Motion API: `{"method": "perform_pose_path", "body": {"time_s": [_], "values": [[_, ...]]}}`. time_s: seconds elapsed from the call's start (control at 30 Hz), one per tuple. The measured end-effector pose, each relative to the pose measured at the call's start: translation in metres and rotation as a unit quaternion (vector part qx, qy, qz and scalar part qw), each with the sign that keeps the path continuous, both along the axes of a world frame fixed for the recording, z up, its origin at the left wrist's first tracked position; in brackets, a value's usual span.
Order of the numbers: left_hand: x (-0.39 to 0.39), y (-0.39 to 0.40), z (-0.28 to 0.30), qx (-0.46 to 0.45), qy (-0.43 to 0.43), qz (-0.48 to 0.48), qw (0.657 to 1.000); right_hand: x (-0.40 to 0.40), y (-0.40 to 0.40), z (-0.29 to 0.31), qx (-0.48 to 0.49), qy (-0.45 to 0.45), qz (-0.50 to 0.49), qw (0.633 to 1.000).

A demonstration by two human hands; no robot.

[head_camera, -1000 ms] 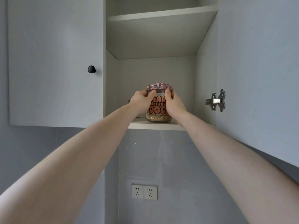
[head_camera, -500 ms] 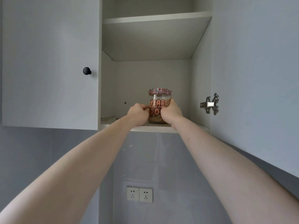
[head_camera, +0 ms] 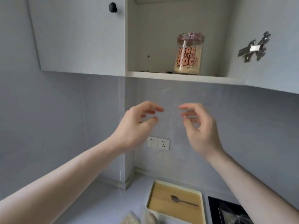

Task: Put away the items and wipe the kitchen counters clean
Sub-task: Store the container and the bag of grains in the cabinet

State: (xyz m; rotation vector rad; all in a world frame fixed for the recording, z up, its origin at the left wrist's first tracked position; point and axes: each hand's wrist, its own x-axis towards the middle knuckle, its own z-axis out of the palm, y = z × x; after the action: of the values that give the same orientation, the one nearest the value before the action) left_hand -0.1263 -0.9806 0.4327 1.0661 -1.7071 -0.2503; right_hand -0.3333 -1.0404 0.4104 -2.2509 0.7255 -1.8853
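Glass jar (head_camera: 188, 53) upright on cabinet shelf (head_camera: 178, 76), untouched. Left hand (head_camera: 137, 125) and right hand (head_camera: 199, 126) below it, grip loose, fingers curled, empty. Spoon (head_camera: 182, 201) in tray (head_camera: 203, 207) on worktop (head_camera: 105, 199).

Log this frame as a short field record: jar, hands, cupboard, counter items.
jar: glass jar, lid on, upright on the lower cupboard shelf, untouched
left hand: empty, fingers loosely curled, below the shelf
right hand: empty, fingers loosely curled, below the shelf
cupboard door: open, hinge exposed
counter: tray holding a spoon; bags at the bottom edge, contents unclear
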Motion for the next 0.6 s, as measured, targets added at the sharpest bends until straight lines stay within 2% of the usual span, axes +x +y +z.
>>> {"method": "perform_pose_path", "body": {"time_s": [0.1, 0.3, 0.47, 0.6], "values": [[0.009, 0.012, -0.065, 0.093, -0.055, -0.003, 0.994, -0.009, 0.006, -0.082, 0.130, 0.070, 0.007, 0.989], [0.019, 0.007, -0.204, 0.275, -0.156, 0.045, 0.948, -0.029, 0.010, -0.226, 0.337, 0.193, -0.022, 0.921], [0.019, -0.011, -0.303, 0.406, -0.151, 0.087, 0.897, -0.036, 0.010, -0.298, 0.461, 0.249, -0.035, 0.851], [0.015, -0.025, -0.363, 0.506, -0.126, 0.130, 0.843, -0.034, 0.012, -0.329, 0.510, 0.283, -0.027, 0.812]]}}
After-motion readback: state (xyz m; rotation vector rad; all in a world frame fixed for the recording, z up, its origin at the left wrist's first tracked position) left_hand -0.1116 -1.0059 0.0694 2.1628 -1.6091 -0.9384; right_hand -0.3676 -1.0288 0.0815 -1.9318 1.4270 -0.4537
